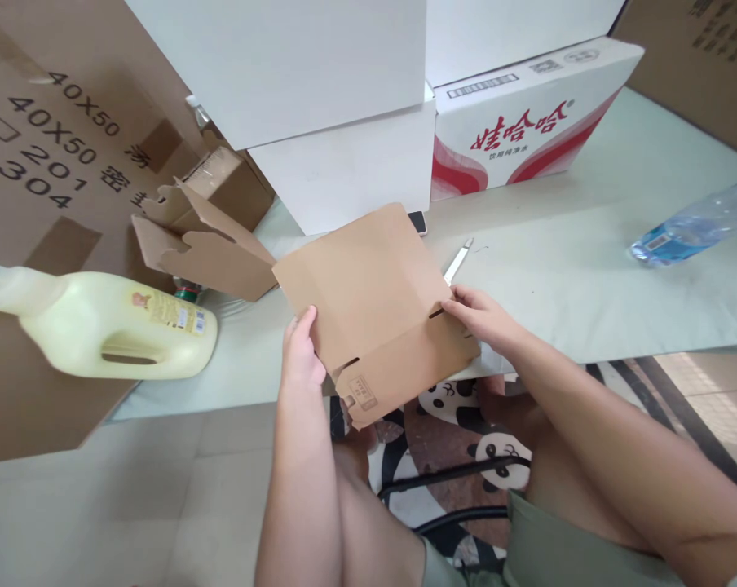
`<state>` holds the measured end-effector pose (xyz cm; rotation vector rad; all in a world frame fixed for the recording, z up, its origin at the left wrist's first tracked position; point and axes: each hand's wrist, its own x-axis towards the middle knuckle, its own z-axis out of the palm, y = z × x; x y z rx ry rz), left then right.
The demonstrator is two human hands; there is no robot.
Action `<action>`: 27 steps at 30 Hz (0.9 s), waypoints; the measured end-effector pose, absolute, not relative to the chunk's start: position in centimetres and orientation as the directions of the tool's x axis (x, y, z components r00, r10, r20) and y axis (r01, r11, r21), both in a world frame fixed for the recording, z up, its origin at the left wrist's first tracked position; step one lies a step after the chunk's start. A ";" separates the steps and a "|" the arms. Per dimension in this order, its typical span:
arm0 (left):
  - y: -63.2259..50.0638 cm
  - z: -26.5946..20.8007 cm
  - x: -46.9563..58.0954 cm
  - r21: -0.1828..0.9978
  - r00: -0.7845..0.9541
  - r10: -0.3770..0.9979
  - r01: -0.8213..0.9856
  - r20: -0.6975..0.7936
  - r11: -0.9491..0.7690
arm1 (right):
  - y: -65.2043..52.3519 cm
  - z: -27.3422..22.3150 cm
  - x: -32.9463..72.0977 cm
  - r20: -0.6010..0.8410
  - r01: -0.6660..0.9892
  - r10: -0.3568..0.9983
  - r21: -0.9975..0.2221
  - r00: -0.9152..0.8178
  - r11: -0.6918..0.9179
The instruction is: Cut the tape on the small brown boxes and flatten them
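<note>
A flat brown cardboard box blank [368, 281] is held at the table's near edge, with a creased flap hanging toward my lap. Two dark slots lie along the crease, and small print marks the flap's lower left. My left hand [302, 350] grips the left edge, thumb on top and the other fingers hidden beneath. At the right edge, my right hand [482, 314] pinches the cardboard near a slot, its thumb on the upper face. Just beyond that hand, a white-handled utility knife [458, 261] lies on the table.
Left are a pale yellow jug [124, 326], a partly folded carton [222, 253] and a large printed carton [56, 163]. White boxes [344, 155] and a red-and-white water carton [527, 122] stand behind. A water bottle [692, 224] lies at right on the cloth-covered table [564, 277].
</note>
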<state>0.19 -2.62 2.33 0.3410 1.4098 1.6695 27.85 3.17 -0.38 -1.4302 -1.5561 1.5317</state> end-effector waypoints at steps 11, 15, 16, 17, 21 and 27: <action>-2.5 2.4 0.3 0.887 -0.563 0.757 -0.460 -0.332 0.047 | 3.2 -0.6 27.9 -0.283 0.311 0.910 -0.932 -0.302 -0.187; -2.5 2.3 0.3 0.888 -0.567 0.755 -0.458 -0.328 0.042 | 3.2 -0.7 27.9 -0.275 0.318 0.915 -0.931 -0.296 -0.177; -2.5 2.3 0.3 0.887 -0.567 0.754 -0.459 -0.331 0.044 | 3.2 -0.7 27.9 -0.273 0.317 0.915 -0.932 -0.297 -0.175; -2.5 2.3 0.3 0.888 -0.567 0.754 -0.458 -0.331 0.045 | 3.2 -0.7 27.9 -0.272 0.314 0.915 -0.933 -0.299 -0.175; -2.5 2.1 -0.1 0.893 -0.553 0.768 -0.447 -0.322 0.053 | 3.2 -0.6 27.9 -0.286 0.288 0.910 -0.937 -0.299 -0.200; -2.4 1.6 -0.7 0.859 -0.614 0.704 -0.512 -0.357 -0.012 | 3.0 -0.1 27.9 -0.258 0.022 0.914 -0.964 -0.313 -0.265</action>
